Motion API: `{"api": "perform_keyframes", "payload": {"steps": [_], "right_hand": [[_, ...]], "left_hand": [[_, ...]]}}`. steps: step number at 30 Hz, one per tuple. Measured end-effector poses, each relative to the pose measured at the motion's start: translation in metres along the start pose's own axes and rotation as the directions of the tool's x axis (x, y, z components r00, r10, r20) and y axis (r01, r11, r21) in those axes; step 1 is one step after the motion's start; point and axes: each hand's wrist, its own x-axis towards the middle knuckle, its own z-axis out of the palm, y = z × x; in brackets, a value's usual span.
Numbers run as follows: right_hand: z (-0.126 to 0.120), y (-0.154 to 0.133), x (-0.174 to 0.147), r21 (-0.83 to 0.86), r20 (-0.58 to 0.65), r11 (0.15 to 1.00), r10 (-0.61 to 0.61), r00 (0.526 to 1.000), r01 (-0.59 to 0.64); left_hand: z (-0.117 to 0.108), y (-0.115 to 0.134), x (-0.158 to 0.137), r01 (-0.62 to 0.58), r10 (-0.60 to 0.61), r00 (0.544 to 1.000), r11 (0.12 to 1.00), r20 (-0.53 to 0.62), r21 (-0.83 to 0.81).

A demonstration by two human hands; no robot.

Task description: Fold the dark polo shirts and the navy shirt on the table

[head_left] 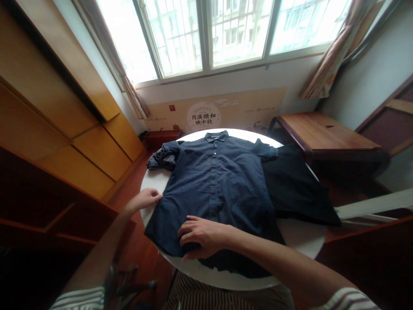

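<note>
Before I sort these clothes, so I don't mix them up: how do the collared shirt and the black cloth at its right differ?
The shirt is dark navy; the cloth is black. The shirt shows a collar; the visible part of the cloth shows none. The shirt's sleeve lies over the cloth, which is partly covered. Both lie on the white table.

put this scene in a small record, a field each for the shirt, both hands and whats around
shirt: dark blue, spread front up, collar toward the window
left hand: at the shirt's left edge, grip unclear
right hand: on the shirt near its lower end, fingers curled
table: white, under the shirt
black cloth: at right, partly under the shirt
crumpled cloth: at left
</note>
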Motion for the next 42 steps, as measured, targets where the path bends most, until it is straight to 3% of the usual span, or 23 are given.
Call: {"api": "perform_keyframes", "payload": {"steps": [2,5,8,12,17,23,29,37,42], "right_hand": [[-0.008,0.003,-0.002,0.004,-0.100,0.988,0.156,0.983,-0.157],[-0.019,0.013,-0.006,-0.049,-0.225,0.885,0.443,0.868,-0.464],[-0.018,0.026,-0.012,-0.125,-0.173,0.769,0.605,0.777,-0.627],[-0.009,0.034,-0.016,-0.165,-0.073,0.758,0.628,0.775,-0.631],[-0.009,0.029,-0.016,-0.159,-0.070,0.767,0.619,0.782,-0.621],[-0.016,0.022,-0.018,-0.137,-0.039,0.801,0.583,0.811,-0.583],[-0.016,0.022,-0.018,-0.126,-0.042,0.800,0.587,0.809,-0.587],[-0.017,0.021,-0.017,-0.130,-0.032,0.793,0.597,0.802,-0.595],[-0.017,0.021,-0.016,-0.130,-0.028,0.790,0.601,0.798,-0.599]], "left_hand": [[-0.004,0.008,0.007,-0.027,0.035,0.993,0.997,-0.115,0.070],[-0.013,0.028,0.032,-0.097,0.127,0.947,0.989,-0.295,0.113],[-0.032,0.052,0.076,-0.101,0.129,0.873,0.991,-0.471,0.083],[-0.063,0.079,0.146,-0.001,0.047,0.756,0.997,-0.653,0.071],[-0.078,0.091,0.210,0.279,-0.234,0.808,0.960,-0.542,0.003],[-0.065,0.066,0.237,0.350,-0.356,0.737,0.928,-0.575,-0.126],[-0.067,0.057,0.240,0.297,-0.314,0.726,0.946,-0.612,-0.132],[-0.092,0.083,0.239,0.216,-0.221,0.732,0.972,-0.644,-0.088],[-0.089,0.125,0.230,0.034,0.129,0.732,0.974,-0.669,0.225]]}}
